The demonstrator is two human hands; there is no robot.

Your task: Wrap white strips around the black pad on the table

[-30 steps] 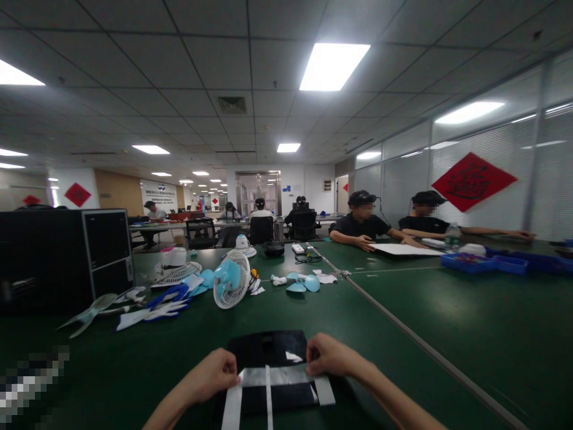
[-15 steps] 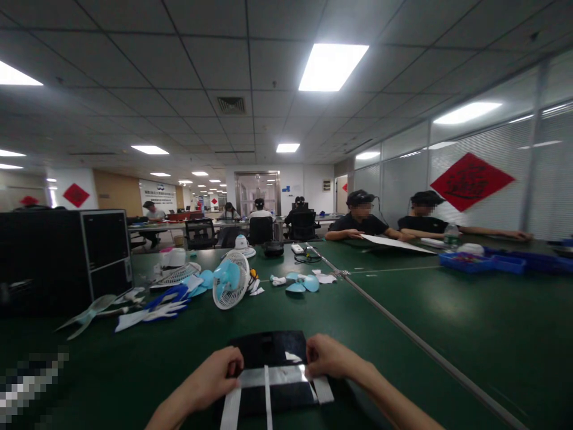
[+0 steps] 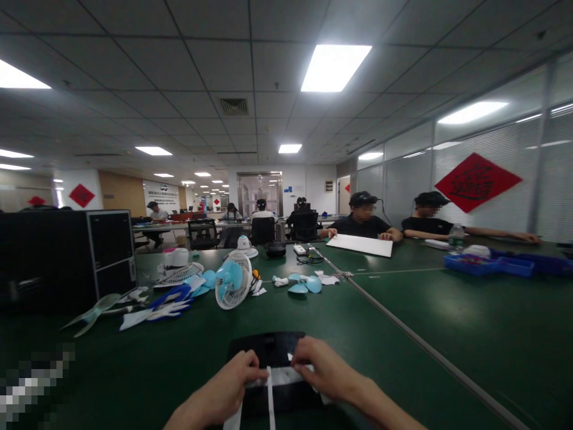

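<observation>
Left hand (image 3: 230, 382), head view: fingers bent, tips touching a silver strip (image 3: 283, 376); whether they pinch it, I cannot tell.
Right hand (image 3: 324, 367): fingers curled down on the strip's right part; whether they grip it, I cannot tell.
Black panel (image 3: 250, 346): one, flat on the bench toward its near edge, under both hands; the silver strip runs across it.
White strips: a narrow one (image 3: 270, 403) running down the panel between the hands, a wider one (image 3: 233, 420) by the left wrist.
Bench (image 3: 380, 334): dark green, slightly glossy, one metal seam (image 3: 403, 324) slanting from the far side to the near right.
Left edge of bench: one black case (image 3: 49, 257), blue-and-white gloves (image 3: 156, 310) beside it.
Toward far edge: one tilted fan grille (image 3: 242, 289) with blue blades, one separate three-bladed blue rotor (image 3: 304, 283).
Far right: at least two blue trays (image 3: 468, 264), one bottle (image 3: 456, 239).
People: two co-workers (image 3: 364, 226) beyond the far edge, one holding a white board (image 3: 360, 245); four people (image 3: 262, 224) farther back.
Room: tiled ceiling (image 3: 201, 60), one vent (image 3: 234, 106), at least five lit panels (image 3: 335, 68), at least five red diamonds (image 3: 478, 182).
</observation>
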